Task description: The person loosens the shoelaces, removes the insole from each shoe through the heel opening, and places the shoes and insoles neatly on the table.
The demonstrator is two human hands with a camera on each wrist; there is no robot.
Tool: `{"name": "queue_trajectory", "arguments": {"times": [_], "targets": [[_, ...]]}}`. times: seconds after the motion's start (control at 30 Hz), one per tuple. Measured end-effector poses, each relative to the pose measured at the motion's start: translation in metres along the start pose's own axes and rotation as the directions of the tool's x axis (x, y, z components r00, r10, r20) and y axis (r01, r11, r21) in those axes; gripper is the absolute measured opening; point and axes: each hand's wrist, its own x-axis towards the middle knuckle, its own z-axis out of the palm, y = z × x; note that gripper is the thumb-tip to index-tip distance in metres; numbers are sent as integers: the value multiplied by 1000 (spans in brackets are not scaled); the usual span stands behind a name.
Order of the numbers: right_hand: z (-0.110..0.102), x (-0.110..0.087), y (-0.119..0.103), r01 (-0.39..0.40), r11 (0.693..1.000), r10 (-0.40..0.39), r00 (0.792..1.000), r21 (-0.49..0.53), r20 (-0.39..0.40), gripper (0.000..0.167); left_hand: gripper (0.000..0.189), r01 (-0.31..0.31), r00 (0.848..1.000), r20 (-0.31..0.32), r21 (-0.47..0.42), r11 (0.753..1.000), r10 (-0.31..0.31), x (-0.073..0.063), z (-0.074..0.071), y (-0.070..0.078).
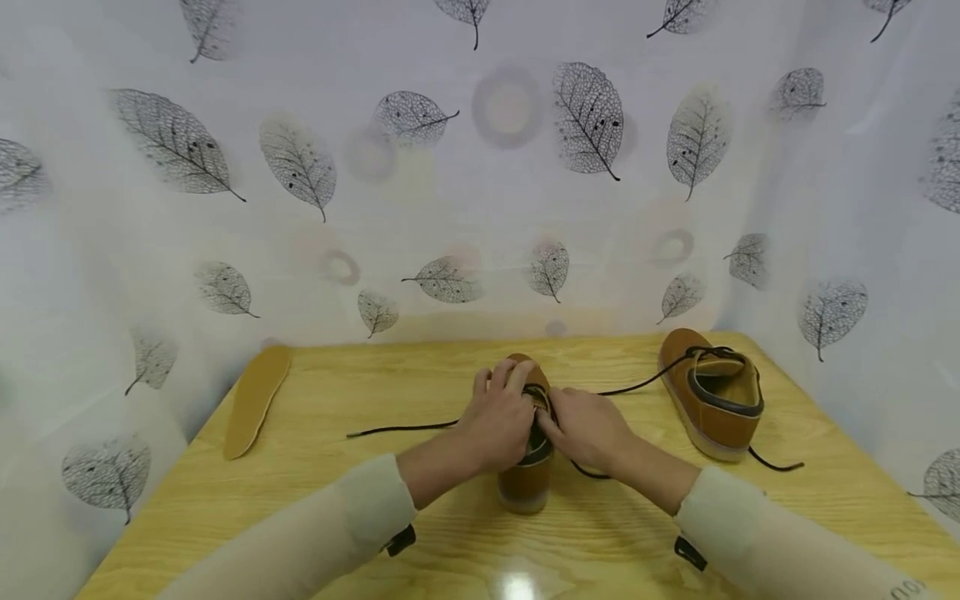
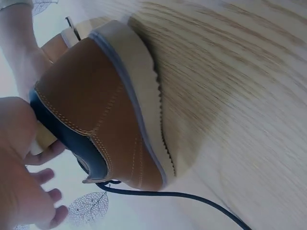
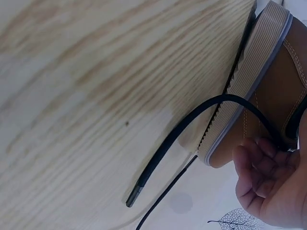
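A brown leather lace-up shoe [image 1: 523, 483] with a dark collar stands on the table between both hands, toe pointing away. My left hand [image 1: 498, 421] reaches over its opening; in the left wrist view the thumb and forefinger meet at a tan piece [image 2: 44, 137] at the opening, seemingly the tongue, while the other fingers are loosely bent. My right hand [image 1: 592, 427] grips the shoe's right upper edge, thumb at the opening and fingers curled outside. A loose black lace [image 3: 180, 129] hangs beside those fingers. The inside of the shoe is mostly hidden by the hands.
The matching brown shoe [image 1: 708, 400], laces loose, stands at the right of the wooden table [image 1: 390, 533]. A tan insole [image 1: 257, 404] lies at the left edge. One lace end [image 1: 397, 429] stretches left from the middle shoe. A leaf-patterned curtain [image 1: 480, 208] hangs behind.
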Motion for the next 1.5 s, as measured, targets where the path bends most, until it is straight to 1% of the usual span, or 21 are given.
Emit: {"name": "queue_trajectory", "arguments": {"times": [0.07, 0.13, 0.2, 0.27, 0.33, 0.37, 0.43, 0.47, 0.53, 0.6, 0.63, 0.67, 0.73, 0.83, 0.9, 1.0, 1.13, 1.2, 1.27, 1.37, 1.5], "targets": [[0, 1, 0, -2, 1000, 2, 1000, -11, -2, 25, 24, 8, 998, -60, 2, 1000, -8, -2, 1, -2], [-1, 1, 0, -13, 1000, 13, 1000, -12, 9, 26, 24, 54, 994, -93, -48, 997, -58, -4, 2, -4], [-1, 2, 0, -22, 1000, 22, 1000, -11, 18, 26, 30, 122, 987, -91, -121, 985, -133, -7, 3, -5], [-1, 1, 0, -30, 999, 30, 999, -10, 27, 26, 33, 180, 978, -76, -170, 969, -195, -9, 6, -6], [-1, 1, -1, -29, 999, 29, 999, -21, 23, 26, 33, 191, 975, -75, -187, 964, -208, -12, 7, -7], [0, 0, -1, -25, 999, 26, 1000, -29, 15, 26, 31, 179, 976, -92, -188, 966, -199, -13, 7, -8], [0, 0, -1, -6, 998, 6, 1000, -61, -10, 26, 26, 139, 972, -168, -155, 978, -165, -14, 8, -11], [0, 1, 0, 12, 996, -15, 999, -86, -34, 26, 25, 117, 966, -214, -135, 984, -145, -15, 7, -12], [0, 2, 2, 53, 987, -67, 994, -150, -88, 24, 25, 81, 947, -302, -94, 992, -106, -13, 7, -17], [-1, 3, 3, 89, 973, -122, 982, -214, -143, 22, 26, 50, 929, -363, -63, 997, -70, -11, 8, -20], [-1, 4, 4, 103, 964, -146, 975, -245, -166, 21, 27, 34, 926, -374, -64, 997, -56, -10, 9, -22], [-2, 4, 4, 114, 957, -166, 969, -268, -181, 21, 28, 16, 925, -378, -73, 997, -43, -9, 10, -23], [-2, 5, 5, 131, 946, -192, 963, -295, -188, 21, 30, -15, 931, -365, -112, 994, -27, -9, 14, -25], [-2, 5, 4, 146, 942, -209, 960, -302, -187, 21, 32, -31, 940, -341, -157, 987, -25, -9, 21, -27], [-1, 4, 4, 150, 942, -215, 957, -299, -197, 21, 33, -37, 939, -344, -167, 985, -23, -8, 24, -29], [0, 4, 3, 153, 942, -224, 950, -300, -218, 21, 30, -59, 921, -390, -123, 991, 6, -5, 26, -32], [1, 3, 1, 150, 939, -228, 946, -310, -231, 22, 27, -76, 890, -452, -15, 997, 61, -3, 25, -34], [1, 4, 0, 141, 941, -217, 948, -306, -231, 23, 27, -71, 886, -459, 14, 997, 69, -3, 23, -35], [0, 4, -1, 134, 944, -210, 949, -302, -235, 23, 27, -64, 887, -456, 25, 998, 69, -3, 22, -35], [1, 4, -2, 125, 945, -202, 950, -302, -238, 23, 26, -60, 896, -441, 5, 998, 56, -4, 22, -36], [3, 1, -4, 111, 942, -199, 945, -317, -260, 23, 27, -69, 913, -406, -41, 997, 47, -7, 24, -34]]}}
